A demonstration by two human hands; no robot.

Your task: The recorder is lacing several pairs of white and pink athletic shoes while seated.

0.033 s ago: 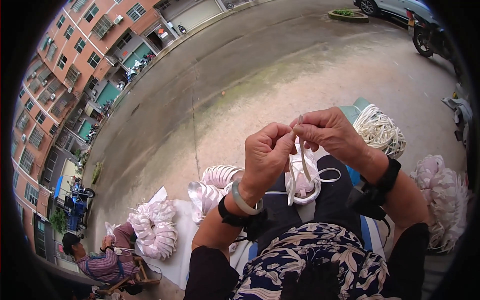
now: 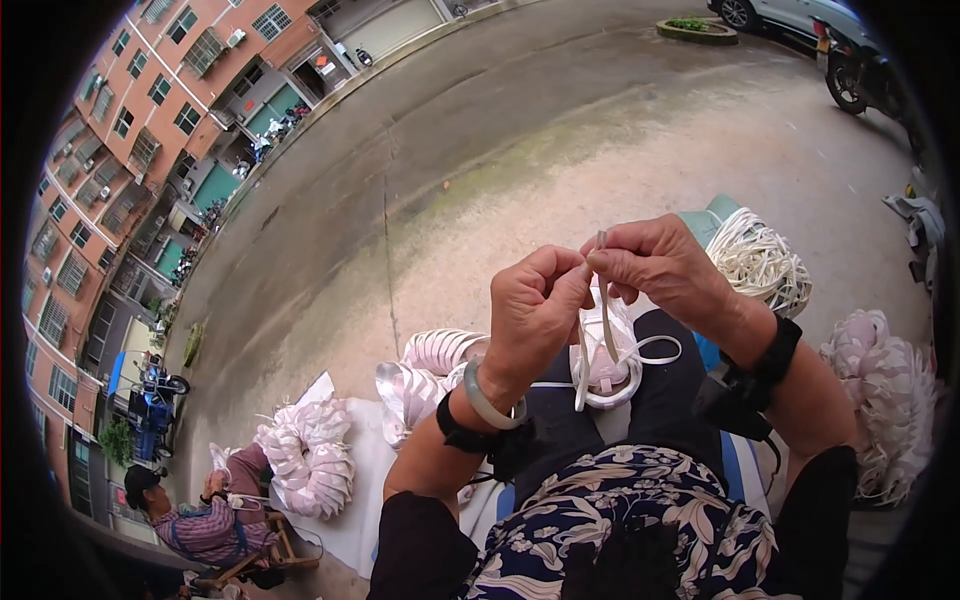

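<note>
Both hands are raised over my lap with fingertips meeting. My left hand (image 2: 537,312) pinches a white flat shoelace (image 2: 607,318) between thumb and forefinger. Close beside it, my right hand (image 2: 665,268) pinches the same lace, its clear-looking tip standing up between the fingers. The lace hangs down to a pale pink and white shoe upper (image 2: 605,372) resting on my dark trousers, partly hidden behind the hands. A loop of lace spreads out to its right. The far end of the upper is covered by my hands.
Stacked pink-white uppers (image 2: 312,462) lie at left, with more uppers (image 2: 440,358) nearer my lap. A bundle of white laces (image 2: 762,262) sits at right, beyond it another pile of uppers (image 2: 880,405). A person (image 2: 205,520) sits at lower left; a motorcycle (image 2: 850,85) stands far right.
</note>
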